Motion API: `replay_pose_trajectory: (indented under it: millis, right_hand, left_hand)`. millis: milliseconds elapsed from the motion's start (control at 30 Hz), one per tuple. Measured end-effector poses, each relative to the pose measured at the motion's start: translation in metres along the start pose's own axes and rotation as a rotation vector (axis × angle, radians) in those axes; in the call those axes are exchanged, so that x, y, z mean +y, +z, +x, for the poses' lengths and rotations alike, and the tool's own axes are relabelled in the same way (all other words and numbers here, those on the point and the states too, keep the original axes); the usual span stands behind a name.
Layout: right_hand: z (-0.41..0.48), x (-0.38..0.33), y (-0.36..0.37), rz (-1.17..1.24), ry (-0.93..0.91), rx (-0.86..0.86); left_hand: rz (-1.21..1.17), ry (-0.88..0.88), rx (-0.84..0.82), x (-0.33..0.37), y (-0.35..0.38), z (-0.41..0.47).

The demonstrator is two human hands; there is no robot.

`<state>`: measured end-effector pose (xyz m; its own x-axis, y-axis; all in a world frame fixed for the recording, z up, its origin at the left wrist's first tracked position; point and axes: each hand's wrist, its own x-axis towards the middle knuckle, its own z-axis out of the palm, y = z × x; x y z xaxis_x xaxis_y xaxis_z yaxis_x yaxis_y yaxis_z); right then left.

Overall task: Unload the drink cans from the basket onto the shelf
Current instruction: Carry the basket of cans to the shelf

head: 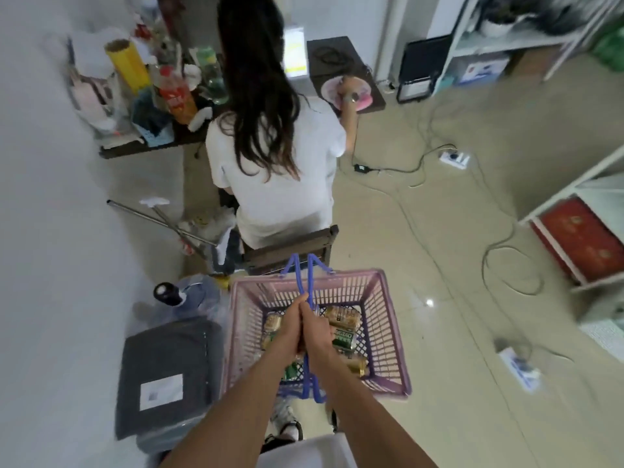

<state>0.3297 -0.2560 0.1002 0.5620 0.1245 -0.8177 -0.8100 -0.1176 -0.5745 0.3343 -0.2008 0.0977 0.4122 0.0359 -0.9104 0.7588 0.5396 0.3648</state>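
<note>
A pink plastic basket [383, 319] with blue handles [305, 275] hangs in front of me above the floor. Several gold and green drink cans [341, 317] lie in its bottom. My left hand [292, 327] and my right hand [319, 336] are both closed side by side around the two raised handles. A white shelf unit [574, 194] stands at the right edge, and another white shelf [506, 42] stands at the back right.
A person in a white shirt [273, 163] sits on a dark chair [293, 246] directly ahead, at a cluttered table [148, 146]. Cables [499, 265] and power strips [454, 158] cross the tiled floor. A water jug [196, 295] and a grey parcel [169, 373] sit at the left.
</note>
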Motion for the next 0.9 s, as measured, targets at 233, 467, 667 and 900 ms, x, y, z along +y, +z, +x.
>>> replay_pose_trajectory:
  millis: [233, 467, 667, 900]
  right_hand:
    - [0.012, -0.034, -0.133, 0.253, -0.042, 0.128]
    - [0.022, -0.067, -0.243, 0.396, -0.098, 0.392]
    - [0.038, -0.105, -0.311, 0.498, -0.129, 0.523]
    - [0.092, -0.158, -0.377, 0.607, -0.103, 0.623]
  left_hand:
    - [0.336, 0.114, -0.056, -0.015, 0.136, 0.017]
    - [0.569, 0.161, -0.180, -0.023, 0.261, 0.027]
    - [0.717, 0.126, -0.298, -0.013, 0.347, 0.036]
    - [0.787, 0.087, -0.359, 0.023, 0.430, 0.094]
